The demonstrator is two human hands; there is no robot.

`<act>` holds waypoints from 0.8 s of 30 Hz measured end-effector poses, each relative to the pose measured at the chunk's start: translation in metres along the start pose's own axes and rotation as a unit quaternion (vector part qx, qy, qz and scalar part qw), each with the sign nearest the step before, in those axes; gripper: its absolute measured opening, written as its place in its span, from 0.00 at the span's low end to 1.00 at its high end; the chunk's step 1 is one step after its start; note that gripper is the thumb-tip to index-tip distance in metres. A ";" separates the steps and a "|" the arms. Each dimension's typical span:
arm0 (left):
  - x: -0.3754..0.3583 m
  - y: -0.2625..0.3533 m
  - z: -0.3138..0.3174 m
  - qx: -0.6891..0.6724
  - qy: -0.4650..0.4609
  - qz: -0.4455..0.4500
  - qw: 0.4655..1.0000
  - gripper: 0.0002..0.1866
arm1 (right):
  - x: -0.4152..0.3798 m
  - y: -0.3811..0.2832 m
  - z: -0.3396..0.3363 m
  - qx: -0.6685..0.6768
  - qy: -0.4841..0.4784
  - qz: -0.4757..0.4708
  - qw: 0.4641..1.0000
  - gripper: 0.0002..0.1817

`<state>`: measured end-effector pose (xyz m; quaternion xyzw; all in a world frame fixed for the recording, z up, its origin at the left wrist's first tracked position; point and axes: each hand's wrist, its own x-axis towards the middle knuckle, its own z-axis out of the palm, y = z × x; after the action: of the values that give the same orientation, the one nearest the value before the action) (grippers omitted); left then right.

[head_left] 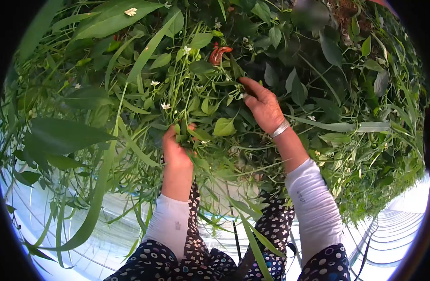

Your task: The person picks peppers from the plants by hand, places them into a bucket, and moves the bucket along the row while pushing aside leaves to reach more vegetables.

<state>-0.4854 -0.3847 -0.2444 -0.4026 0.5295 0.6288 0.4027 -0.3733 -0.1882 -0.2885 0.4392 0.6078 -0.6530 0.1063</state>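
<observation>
Dense foliage (224,127) | left hand (177,152), right hand (264,107) at stems (180,86) — grips: can't tell | step: likely parting stems | next: calls for gentle fingers

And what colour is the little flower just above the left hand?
The flower above the left hand is white; it shows best in the head view.

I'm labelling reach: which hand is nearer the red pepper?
Right. The right hand is below and right of the red pepper; the left hand is farther below, to its left.
</observation>
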 end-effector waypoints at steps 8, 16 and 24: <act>0.003 -0.013 -0.001 0.050 0.038 -0.057 0.996 0.12 | 0.031 -0.072 0.011 -0.128 0.206 -0.042 0.969 0.17; -0.005 -0.017 0.003 0.066 0.056 -0.003 0.996 0.14 | 0.061 -0.041 0.022 0.077 0.232 -0.056 0.968 0.14; 0.004 -0.016 -0.010 -0.009 0.028 -0.070 0.997 0.15 | 0.024 -0.024 -0.030 -0.256 0.335 -0.177 0.889 0.17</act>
<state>-0.4713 -0.3927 -0.2548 -0.4596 0.5051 0.5925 0.4274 -0.3902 -0.1464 -0.2846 0.4750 0.8210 -0.2962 -0.1121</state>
